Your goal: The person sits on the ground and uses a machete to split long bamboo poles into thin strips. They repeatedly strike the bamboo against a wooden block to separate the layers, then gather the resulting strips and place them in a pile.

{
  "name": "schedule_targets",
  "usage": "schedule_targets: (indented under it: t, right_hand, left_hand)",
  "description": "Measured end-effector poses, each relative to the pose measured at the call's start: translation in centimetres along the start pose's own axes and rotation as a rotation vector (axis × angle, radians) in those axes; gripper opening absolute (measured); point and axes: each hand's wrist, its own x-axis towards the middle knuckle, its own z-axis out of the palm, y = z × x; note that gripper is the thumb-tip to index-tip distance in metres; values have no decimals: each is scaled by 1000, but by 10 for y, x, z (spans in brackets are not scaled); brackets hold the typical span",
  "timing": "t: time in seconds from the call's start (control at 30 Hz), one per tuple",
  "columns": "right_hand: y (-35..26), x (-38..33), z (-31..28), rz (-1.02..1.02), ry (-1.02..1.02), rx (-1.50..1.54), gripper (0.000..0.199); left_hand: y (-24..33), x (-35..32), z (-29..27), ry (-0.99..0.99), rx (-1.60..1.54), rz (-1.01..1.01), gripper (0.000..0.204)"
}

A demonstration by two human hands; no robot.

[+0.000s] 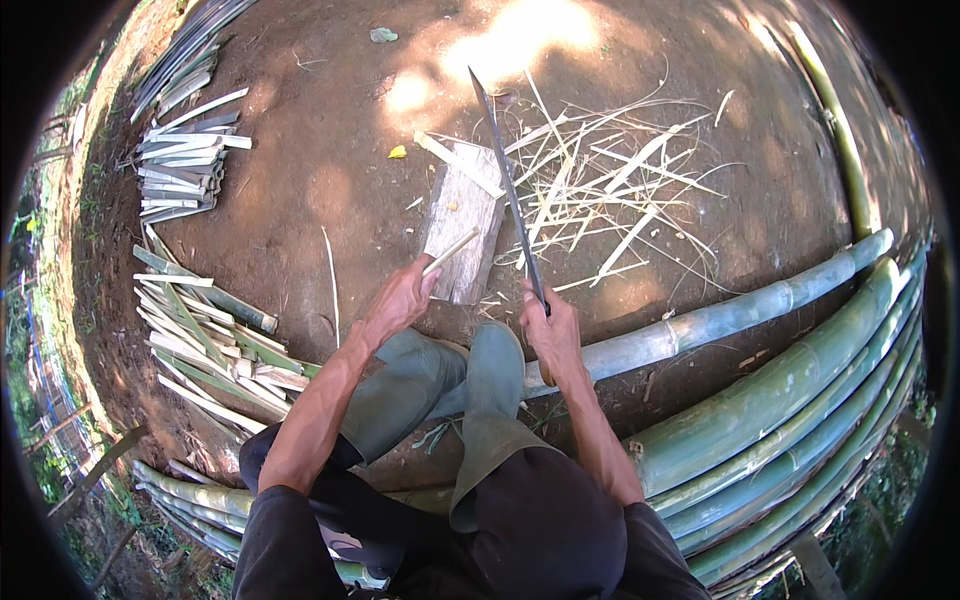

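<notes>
Hands work over a wooden block [462, 222] on bare earth in the head view. Left hand [400, 297] is clamped on a thin bamboo strip [450, 250] whose tip rests on the block. Right hand [550, 325] grips a long dark blade [508, 185], raised beside the block. Shavings [610, 180] lie beyond; green bamboo poles [780, 400] run rightward.
</notes>
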Motion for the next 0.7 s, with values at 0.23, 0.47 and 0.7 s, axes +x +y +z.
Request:
schedule_targets:
  t: [0.23,0.47,0.7]
  right_hand:
    - [13,-13,3,-159,62,-248,30]
    - [17,-16,5,-125,39,-309,30]
    - [12,-33,-6,-143,29,-319,32]
  left_hand:
    - [0,23,-9,1,5,31,30]
    - [-27,15,-1,-147,-143,-211,34]
    - [-58,24,40,56,46,23,33]
